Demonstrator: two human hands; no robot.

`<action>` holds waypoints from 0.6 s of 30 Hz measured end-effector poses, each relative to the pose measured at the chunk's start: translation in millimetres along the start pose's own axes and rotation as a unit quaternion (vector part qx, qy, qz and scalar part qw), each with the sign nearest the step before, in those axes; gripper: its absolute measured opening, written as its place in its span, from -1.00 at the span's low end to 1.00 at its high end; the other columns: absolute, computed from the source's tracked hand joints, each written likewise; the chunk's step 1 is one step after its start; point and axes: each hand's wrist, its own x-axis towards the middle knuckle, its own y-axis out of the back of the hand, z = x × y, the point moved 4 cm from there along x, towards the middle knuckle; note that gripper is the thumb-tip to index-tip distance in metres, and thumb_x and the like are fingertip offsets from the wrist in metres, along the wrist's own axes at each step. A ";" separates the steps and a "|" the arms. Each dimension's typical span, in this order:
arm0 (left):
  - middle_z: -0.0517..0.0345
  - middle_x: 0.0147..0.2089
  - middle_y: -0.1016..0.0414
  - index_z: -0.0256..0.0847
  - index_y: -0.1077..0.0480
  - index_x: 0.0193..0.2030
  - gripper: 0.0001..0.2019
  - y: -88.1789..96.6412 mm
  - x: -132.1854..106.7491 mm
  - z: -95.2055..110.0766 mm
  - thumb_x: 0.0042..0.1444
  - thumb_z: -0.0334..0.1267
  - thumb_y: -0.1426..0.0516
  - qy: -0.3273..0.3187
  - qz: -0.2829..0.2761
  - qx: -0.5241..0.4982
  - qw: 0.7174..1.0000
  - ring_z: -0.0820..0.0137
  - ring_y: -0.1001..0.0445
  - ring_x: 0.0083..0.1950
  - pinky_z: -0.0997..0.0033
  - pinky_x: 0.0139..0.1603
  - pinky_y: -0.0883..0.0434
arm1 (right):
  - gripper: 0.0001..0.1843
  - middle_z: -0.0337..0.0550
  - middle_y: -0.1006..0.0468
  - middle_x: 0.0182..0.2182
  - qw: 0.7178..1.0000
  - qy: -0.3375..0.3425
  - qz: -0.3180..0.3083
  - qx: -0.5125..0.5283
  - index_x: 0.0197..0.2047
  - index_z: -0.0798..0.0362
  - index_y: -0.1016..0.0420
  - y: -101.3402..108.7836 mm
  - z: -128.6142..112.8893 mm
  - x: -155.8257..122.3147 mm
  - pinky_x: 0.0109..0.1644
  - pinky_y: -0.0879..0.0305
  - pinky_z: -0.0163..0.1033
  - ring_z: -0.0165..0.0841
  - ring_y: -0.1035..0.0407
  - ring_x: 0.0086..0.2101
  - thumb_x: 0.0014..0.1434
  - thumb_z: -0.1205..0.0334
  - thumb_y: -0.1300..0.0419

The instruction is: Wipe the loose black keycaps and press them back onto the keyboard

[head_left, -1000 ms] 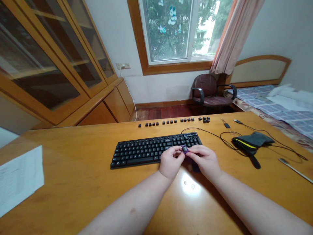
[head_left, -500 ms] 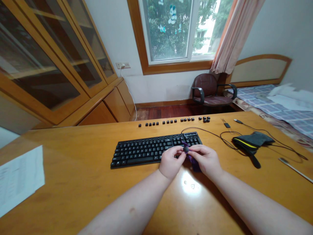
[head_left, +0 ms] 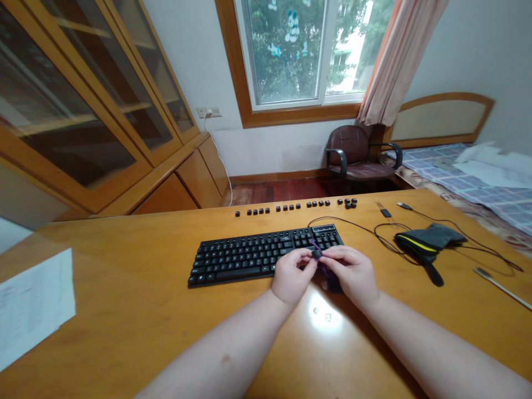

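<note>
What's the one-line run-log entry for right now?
left grip: pinching dark keycap | right grip: holding purple cloth against keycap | keyboard: on desk, partly hidden | loose keycaps: along desk's far edge

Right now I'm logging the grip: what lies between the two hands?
In the head view, a black keycap and purple cloth, between left hand and right hand.

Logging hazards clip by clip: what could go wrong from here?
The small dark keycap, pinched between the left hand and right hand, could slip and drop. The purple cloth by the right hand might snag on the keyboard. The loose keycaps near the desk's far edge could get knocked off.
</note>
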 end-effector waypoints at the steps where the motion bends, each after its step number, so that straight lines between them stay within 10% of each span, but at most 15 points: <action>1: 0.14 -0.37 -0.53 -0.26 -0.43 -0.29 -0.87 -0.8 -0.4 -0.2 -0.02 -0.39 -0.11 -0.001 -0.005 0.002 1.000 0.46 -0.51 -0.38 0.51 -0.30 -0.48 | -0.95 -0.19 -0.54 -0.42 1.000 0.019 -0.007 -0.006 -0.42 -0.05 -0.57 0.7 -2.1 1.0 -0.24 -0.38 -0.22 -0.35 -0.42 -0.37 -0.02 0.30 -0.29; 8: 0.14 -0.41 -0.52 -0.28 -0.41 -0.32 -0.87 -1.6 -1.2 1.9 -0.06 -0.42 -0.11 0.003 -0.015 0.004 1.000 0.47 -0.50 -0.41 0.50 -0.33 -0.47 | -0.76 -0.18 -0.54 -0.29 0.991 0.062 -0.114 -0.038 -0.19 -0.12 -0.55 -4.2 -4.1 10.5 -0.16 -0.39 -0.21 -0.33 -0.42 -0.26 0.02 0.28 -0.26; 18: 0.16 -0.45 -0.51 -0.27 -0.41 -0.32 -0.87 -3.9 -0.9 -5.0 -0.05 -0.40 -0.10 0.040 -0.032 -0.025 0.998 0.46 -0.49 -0.44 0.49 -0.37 -0.47 | -0.81 -0.15 -0.51 -0.27 0.990 0.084 -0.072 -0.090 -0.24 -0.14 -0.58 -2.4 -7.0 3.4 -0.14 -0.40 -0.16 -0.30 -0.41 -0.23 0.05 0.26 -0.23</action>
